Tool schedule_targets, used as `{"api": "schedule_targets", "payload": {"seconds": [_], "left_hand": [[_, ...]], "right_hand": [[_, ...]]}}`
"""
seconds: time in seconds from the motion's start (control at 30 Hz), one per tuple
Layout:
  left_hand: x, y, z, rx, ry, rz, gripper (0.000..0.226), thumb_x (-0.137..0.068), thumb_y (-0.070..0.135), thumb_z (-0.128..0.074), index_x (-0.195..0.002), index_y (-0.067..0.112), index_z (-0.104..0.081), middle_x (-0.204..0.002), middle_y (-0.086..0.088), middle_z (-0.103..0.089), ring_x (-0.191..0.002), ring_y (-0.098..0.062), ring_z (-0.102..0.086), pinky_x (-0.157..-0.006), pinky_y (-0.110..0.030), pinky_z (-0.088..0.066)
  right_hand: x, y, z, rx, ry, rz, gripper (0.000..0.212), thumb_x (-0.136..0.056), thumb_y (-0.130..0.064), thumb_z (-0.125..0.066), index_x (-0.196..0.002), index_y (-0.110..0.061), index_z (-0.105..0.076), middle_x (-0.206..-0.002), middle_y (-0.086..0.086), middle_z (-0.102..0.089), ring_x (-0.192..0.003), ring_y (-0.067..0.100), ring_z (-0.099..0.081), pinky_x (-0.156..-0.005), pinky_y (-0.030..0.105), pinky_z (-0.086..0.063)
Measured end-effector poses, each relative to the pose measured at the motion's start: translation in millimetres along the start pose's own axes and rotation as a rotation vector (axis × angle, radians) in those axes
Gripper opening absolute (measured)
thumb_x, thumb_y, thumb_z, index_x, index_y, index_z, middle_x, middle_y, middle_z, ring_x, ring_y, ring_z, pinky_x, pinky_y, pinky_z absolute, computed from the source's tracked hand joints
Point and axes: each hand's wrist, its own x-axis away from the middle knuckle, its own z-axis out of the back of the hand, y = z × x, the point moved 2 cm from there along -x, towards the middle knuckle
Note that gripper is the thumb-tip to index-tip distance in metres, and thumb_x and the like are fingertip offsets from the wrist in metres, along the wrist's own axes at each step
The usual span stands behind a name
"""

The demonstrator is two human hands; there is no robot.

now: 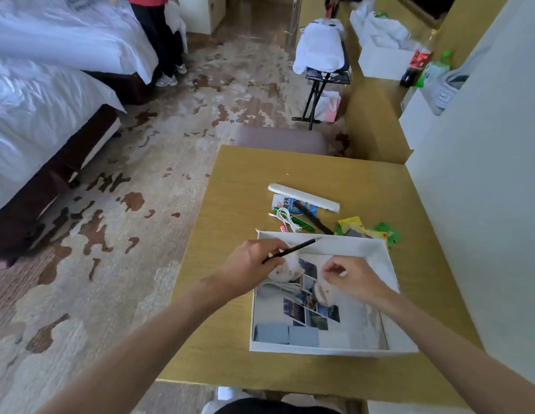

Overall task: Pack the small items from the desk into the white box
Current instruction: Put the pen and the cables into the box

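The white box (388,264) lies open on the wooden desk (236,204). My left hand (248,264) hovers over the box's far left corner, holding a thin black pen (293,249) that points up and right. My right hand (354,276) is over the box's middle, its fingers pinched on a small white item (343,274). Inside the box I see a photo card (311,306), a coiled white cable (275,289), round white pieces (290,264) and two grey blocks (285,334).
Beyond the box lie a long white case (303,196), a blue-and-white packet (285,202), a white cable (287,218), a black comb (312,216), green pens (302,222) and yellow and green wrappers (365,228). A wall (484,174) borders the desk's right side. A stool (281,138) stands behind.
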Motion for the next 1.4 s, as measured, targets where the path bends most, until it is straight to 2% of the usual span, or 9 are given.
{"api": "schedule_targets", "payload": {"seconds": [0.23, 0.5, 0.67, 0.8, 0.93, 1.07, 1.17, 1.3, 1.4], "left_hand": [[-36, 30, -74, -0.228, -0.309, -0.155, 0.022, -0.092, 0.024, -0.054, -0.111, 0.023, -0.062, -0.109, -0.001, -0.070, -0.097, -0.018, -0.063, -0.077, -0.027, -0.045], [-36, 39, -149, -0.486, -0.590, -0.104, 0.019, -0.088, 0.026, -0.055, -0.105, 0.019, -0.062, -0.102, -0.005, -0.068, -0.095, -0.023, -0.060, -0.081, -0.039, -0.053], [-39, 38, -143, -0.377, -0.466, 0.050, 0.029, -0.085, 0.049, -0.056, -0.102, 0.025, -0.062, -0.097, 0.005, -0.070, -0.085, -0.012, -0.062, -0.075, -0.033, -0.054], [-58, 34, -102, -0.218, -0.121, 0.136, 0.019, -0.092, 0.037, -0.050, -0.096, 0.026, -0.066, -0.089, 0.008, -0.070, -0.071, -0.006, -0.062, -0.057, -0.014, -0.042], [-80, 19, -55, -0.155, 0.129, 0.184, 0.016, -0.094, 0.028, -0.049, -0.096, 0.023, -0.065, -0.081, 0.007, -0.071, -0.066, -0.008, -0.064, -0.053, -0.018, -0.046], [-97, -14, -15, -0.119, 0.211, 0.293, 0.016, -0.092, 0.022, -0.049, -0.096, 0.024, -0.065, -0.082, 0.008, -0.071, -0.069, -0.010, -0.065, -0.059, -0.025, -0.053], [-108, -53, -1, -0.082, 0.190, 0.391, 0.019, -0.091, 0.017, -0.049, -0.094, 0.025, -0.066, -0.085, 0.003, -0.073, -0.070, -0.016, -0.067, -0.062, -0.030, -0.055], [-121, -108, -9, -0.185, -0.025, 0.332, 0.021, -0.091, 0.012, -0.053, -0.104, 0.019, -0.068, -0.103, -0.005, -0.070, -0.077, -0.016, -0.060, -0.078, -0.039, -0.056], [-132, -140, -27, -0.338, -0.213, 0.156, 0.024, -0.092, 0.023, -0.055, -0.114, 0.024, -0.063, -0.117, -0.001, -0.064, -0.105, -0.017, -0.057, -0.094, -0.037, -0.048]], "right_hand": [[12, 46, 61, -0.141, 0.126, -0.097, 0.019, -0.091, -0.004, -0.057, -0.092, -0.018, -0.069, -0.096, -0.007, -0.070, -0.094, 0.008, -0.064, -0.080, 0.018, -0.051], [-5, 55, 54, 0.074, -0.150, 0.056, 0.021, -0.095, -0.024, -0.054, -0.111, -0.017, -0.065, -0.108, -0.002, -0.067, -0.089, 0.005, -0.057, -0.065, 0.007, -0.037], [-25, 55, 57, 0.044, -0.142, 0.148, 0.023, -0.095, -0.020, -0.052, -0.111, -0.015, -0.067, -0.106, -0.004, -0.066, -0.094, 0.007, -0.060, -0.066, 0.006, -0.039], [-46, 40, 66, -0.070, -0.016, 0.192, 0.016, -0.093, -0.019, -0.058, -0.104, -0.015, -0.068, -0.093, -0.004, -0.069, -0.087, 0.011, -0.064, -0.073, 0.025, -0.051], [-70, 28, 68, -0.085, 0.067, 0.241, 0.012, -0.091, -0.019, -0.058, -0.100, -0.019, -0.066, -0.084, -0.008, -0.069, -0.072, 0.004, -0.062, -0.060, 0.018, -0.045], [-112, 16, 56, 0.049, -0.074, 0.166, 0.017, -0.087, -0.019, -0.060, -0.102, -0.018, -0.067, -0.089, -0.006, -0.066, -0.078, 0.008, -0.061, -0.064, 0.019, -0.046], [-149, 5, 34, 0.243, -0.178, 0.104, 0.020, -0.087, -0.021, -0.056, -0.106, -0.020, -0.066, -0.101, -0.001, -0.070, -0.095, 0.019, -0.064, -0.082, 0.036, -0.053], [-189, -8, -1, 0.356, -0.229, -0.018, 0.022, -0.087, -0.031, -0.054, -0.103, -0.018, -0.062, -0.096, 0.002, -0.067, -0.088, 0.023, -0.063, -0.072, 0.033, -0.050], [-211, -13, -24, 0.477, -0.164, -0.035, 0.025, -0.088, -0.037, -0.057, -0.092, -0.012, -0.061, -0.089, 0.007, -0.064, -0.087, 0.028, -0.064, -0.064, 0.032, -0.043]]}}
